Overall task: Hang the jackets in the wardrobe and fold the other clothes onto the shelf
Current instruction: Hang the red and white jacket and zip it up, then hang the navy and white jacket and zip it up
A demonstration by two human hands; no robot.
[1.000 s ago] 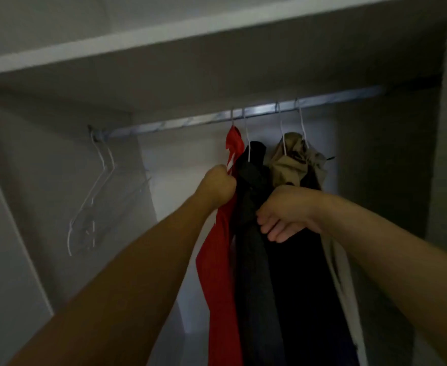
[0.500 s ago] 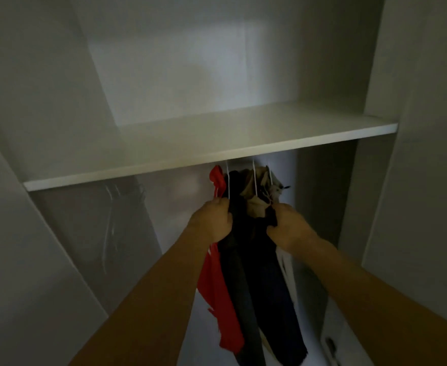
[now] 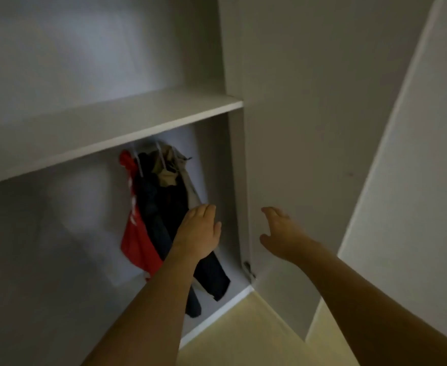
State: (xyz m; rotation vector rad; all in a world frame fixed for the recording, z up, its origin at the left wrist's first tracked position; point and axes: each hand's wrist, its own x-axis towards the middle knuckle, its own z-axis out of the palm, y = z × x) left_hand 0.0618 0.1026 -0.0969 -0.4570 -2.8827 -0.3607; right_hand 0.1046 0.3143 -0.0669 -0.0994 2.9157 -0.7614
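Several garments hang bunched together on white hangers under the wardrobe's shelf (image 3: pixel 106 128): a red jacket (image 3: pixel 135 241) on the left, dark jackets (image 3: pixel 159 207) in the middle and a tan one (image 3: pixel 168 173) behind. My left hand (image 3: pixel 197 235) is in front of the dark jackets, fingers straight, holding nothing. My right hand (image 3: pixel 280 233) is spread in front of the open wardrobe door (image 3: pixel 309 128), holding nothing. Whether it touches the door I cannot tell.
The wardrobe's white side panel (image 3: pixel 236 194) stands between my hands, with a door hinge (image 3: pixel 248 269) near its foot. A pale yellow floor (image 3: pixel 256 334) lies below. A second white door or panel (image 3: pixel 415 180) stands at the right.
Both hands have let go of the hanging jackets and drawn back, now open. The view has pulled away and swung left, so the open door and floor come into sight.
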